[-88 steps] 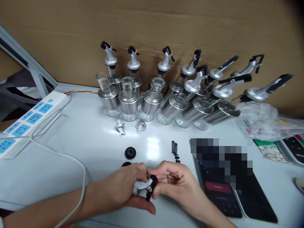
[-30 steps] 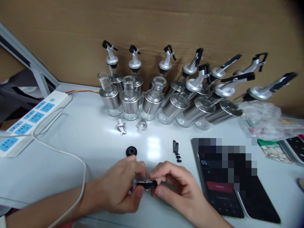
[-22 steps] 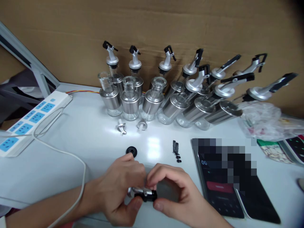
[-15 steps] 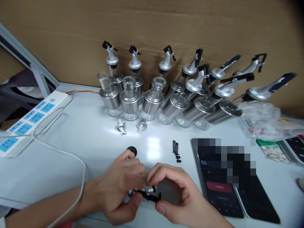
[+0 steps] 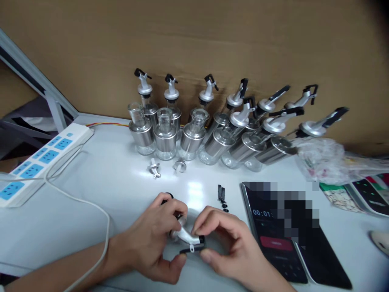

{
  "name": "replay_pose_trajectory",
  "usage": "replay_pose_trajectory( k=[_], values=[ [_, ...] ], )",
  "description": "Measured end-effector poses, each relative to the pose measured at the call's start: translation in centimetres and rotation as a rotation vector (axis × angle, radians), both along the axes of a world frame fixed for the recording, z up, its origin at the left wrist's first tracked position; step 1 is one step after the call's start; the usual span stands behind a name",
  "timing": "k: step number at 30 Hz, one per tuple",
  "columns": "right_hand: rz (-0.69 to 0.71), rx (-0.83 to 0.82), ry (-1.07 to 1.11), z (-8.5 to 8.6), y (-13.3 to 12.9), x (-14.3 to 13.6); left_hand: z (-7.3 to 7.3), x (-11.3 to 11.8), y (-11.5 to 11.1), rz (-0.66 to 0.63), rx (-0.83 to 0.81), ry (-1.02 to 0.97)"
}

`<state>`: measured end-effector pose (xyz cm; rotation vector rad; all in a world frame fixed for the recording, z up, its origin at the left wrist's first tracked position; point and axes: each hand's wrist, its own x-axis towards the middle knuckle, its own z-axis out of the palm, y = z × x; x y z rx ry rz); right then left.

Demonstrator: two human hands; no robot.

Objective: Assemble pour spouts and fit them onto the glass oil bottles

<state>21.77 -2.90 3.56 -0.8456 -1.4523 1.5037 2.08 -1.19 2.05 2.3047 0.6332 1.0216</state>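
Note:
Gripped by its round base in my left hand [image 5: 148,239] is a silver pourer spout [image 5: 186,235], its tip pointing right. A black lever [image 5: 185,250] lies along the spout's near side at a small metal lug. My right hand [image 5: 234,245] pinches the spout's black tip and the lever's right end between thumb and fingers. My left thumb is by the lever's other end. Just beyond my left fingers, a black round part [image 5: 167,196] is partly hidden. Two silver pourer spouts [image 5: 154,168] lie farther back, and several small black parts [image 5: 222,194] lie to the right.
Open glass bottles [image 5: 165,140] with metal sleeves stand in front of several bottles topped with pourers [image 5: 209,95]. A power strip [image 5: 45,162] and white cable [image 5: 88,198] are at left. Two dark-screened devices [image 5: 273,231] and a plastic bag [image 5: 325,158] are at right.
The pourer spout has turned so its silver body now shows between my hands. My left fingers have shifted to its base, and my right fingers have closed onto its tip and the lever.

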Motion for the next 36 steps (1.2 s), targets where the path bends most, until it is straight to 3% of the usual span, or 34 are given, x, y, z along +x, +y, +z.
replay_pose_trajectory(
  k=[7,13,17,23,26,30,36],
  values=[
    [-0.147,-0.031,0.043,-0.3,0.4,0.3,-0.6,-0.1,0.3,0.054,0.059,0.168],
    [-0.361,0.064,0.019,0.1,1.3,0.9,-0.9,0.2,0.1,0.096,0.094,0.255],
    [-0.410,0.189,-0.273,2.4,2.7,1.7,-1.8,0.8,0.3,0.103,0.206,0.437],
    [-0.370,0.692,-1.093,6.6,7.6,0.2,-2.8,1.0,0.6,0.109,0.261,0.503],
    [-0.448,0.718,-1.197,7.2,10.5,-1.5,-2.7,0.8,0.6,0.106,0.253,0.504],
    [-0.522,0.725,-1.255,6.4,12.8,-3.0,-2.4,0.6,0.7,0.130,0.204,0.481],
    [-0.577,0.818,-1.213,5.9,12.4,-2.7,-2.2,0.4,0.7,0.165,0.128,0.447]
  ],
)
